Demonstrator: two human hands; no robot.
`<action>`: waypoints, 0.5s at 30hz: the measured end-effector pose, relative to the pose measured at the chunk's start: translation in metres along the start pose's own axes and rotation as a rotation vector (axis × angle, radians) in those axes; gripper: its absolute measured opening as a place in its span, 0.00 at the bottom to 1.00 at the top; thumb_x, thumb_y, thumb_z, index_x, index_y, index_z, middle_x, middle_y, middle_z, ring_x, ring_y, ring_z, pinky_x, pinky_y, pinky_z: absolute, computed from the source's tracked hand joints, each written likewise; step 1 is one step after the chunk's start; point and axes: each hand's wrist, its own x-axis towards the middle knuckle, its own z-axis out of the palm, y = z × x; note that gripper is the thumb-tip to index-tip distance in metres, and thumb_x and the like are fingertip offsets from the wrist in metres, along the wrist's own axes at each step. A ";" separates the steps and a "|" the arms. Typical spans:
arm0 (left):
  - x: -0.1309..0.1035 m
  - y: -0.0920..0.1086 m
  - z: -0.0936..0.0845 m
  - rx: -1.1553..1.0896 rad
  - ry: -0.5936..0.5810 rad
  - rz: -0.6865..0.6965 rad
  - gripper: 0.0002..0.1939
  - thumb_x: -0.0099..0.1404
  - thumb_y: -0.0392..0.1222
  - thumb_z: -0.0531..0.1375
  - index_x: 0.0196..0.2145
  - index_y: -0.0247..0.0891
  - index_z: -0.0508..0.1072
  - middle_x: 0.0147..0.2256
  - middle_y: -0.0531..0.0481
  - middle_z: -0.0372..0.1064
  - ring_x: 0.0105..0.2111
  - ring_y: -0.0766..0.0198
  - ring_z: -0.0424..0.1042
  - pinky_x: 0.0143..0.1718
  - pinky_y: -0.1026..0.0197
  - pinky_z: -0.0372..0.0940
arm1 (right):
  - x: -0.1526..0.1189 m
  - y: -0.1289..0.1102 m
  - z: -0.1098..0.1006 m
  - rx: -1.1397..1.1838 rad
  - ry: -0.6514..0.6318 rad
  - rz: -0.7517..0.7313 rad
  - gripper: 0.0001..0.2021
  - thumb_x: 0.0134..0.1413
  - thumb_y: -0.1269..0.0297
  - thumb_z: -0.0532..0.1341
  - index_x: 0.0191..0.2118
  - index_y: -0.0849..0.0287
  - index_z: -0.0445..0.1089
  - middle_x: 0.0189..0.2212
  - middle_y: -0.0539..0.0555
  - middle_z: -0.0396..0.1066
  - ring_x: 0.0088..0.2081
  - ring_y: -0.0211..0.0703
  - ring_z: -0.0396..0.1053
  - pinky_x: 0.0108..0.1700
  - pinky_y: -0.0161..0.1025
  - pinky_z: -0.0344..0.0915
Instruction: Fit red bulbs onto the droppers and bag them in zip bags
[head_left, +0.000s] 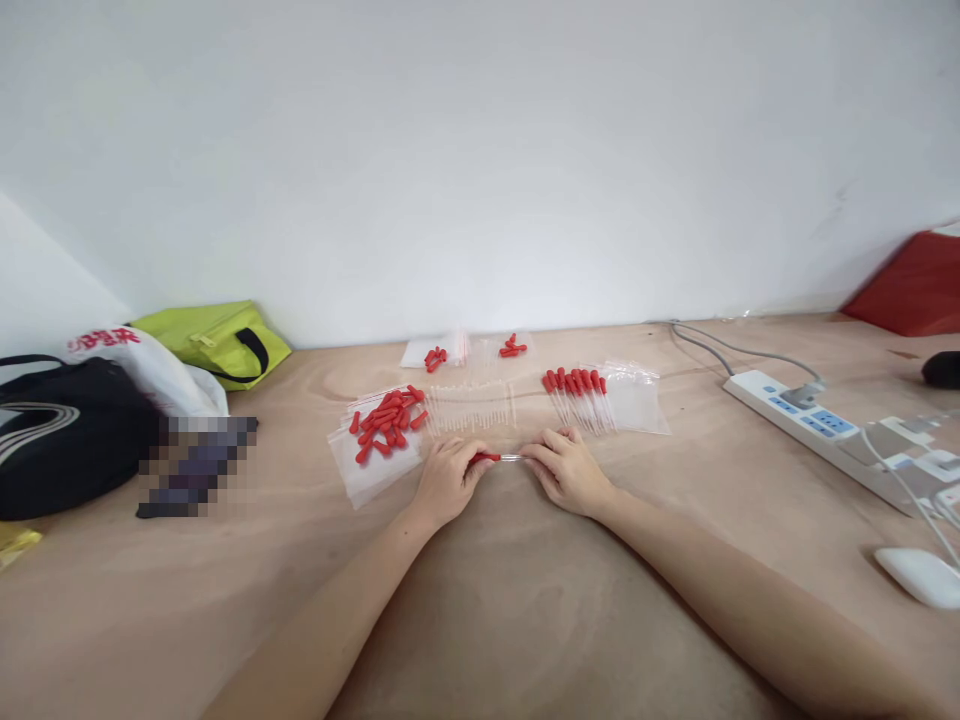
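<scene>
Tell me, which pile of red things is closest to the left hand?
The loose red caps on the plastic bag, just beyond the left hand. The other red groups lie farther back or right.

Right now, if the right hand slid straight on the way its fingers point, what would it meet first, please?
The right hand points left along the dropper it pinches, so it would probably meet the left hand first, which grips the dropper's red end. The gap between them looks small, though depth is unclear.

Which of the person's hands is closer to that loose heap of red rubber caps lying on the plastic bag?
The left. The left hand sits just below and right of the heap of red caps, almost at the bag's edge. The right hand lies farther right, beyond the dropper both hands pinch.
</scene>
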 end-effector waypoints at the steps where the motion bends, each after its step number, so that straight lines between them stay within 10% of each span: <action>1: 0.000 0.001 -0.001 -0.010 -0.007 0.002 0.08 0.64 0.43 0.52 0.34 0.40 0.69 0.32 0.52 0.71 0.35 0.61 0.67 0.41 0.56 0.57 | 0.000 0.000 0.000 0.001 0.002 -0.002 0.10 0.58 0.69 0.49 0.39 0.59 0.67 0.33 0.54 0.67 0.35 0.39 0.63 0.40 0.40 0.50; 15: -0.001 0.008 -0.008 -0.102 -0.113 0.202 0.13 0.66 0.44 0.48 0.32 0.40 0.71 0.30 0.52 0.73 0.33 0.64 0.69 0.42 0.57 0.53 | 0.001 0.005 -0.001 0.042 -0.015 -0.081 0.13 0.55 0.72 0.51 0.40 0.53 0.70 0.33 0.52 0.68 0.34 0.36 0.63 0.41 0.40 0.47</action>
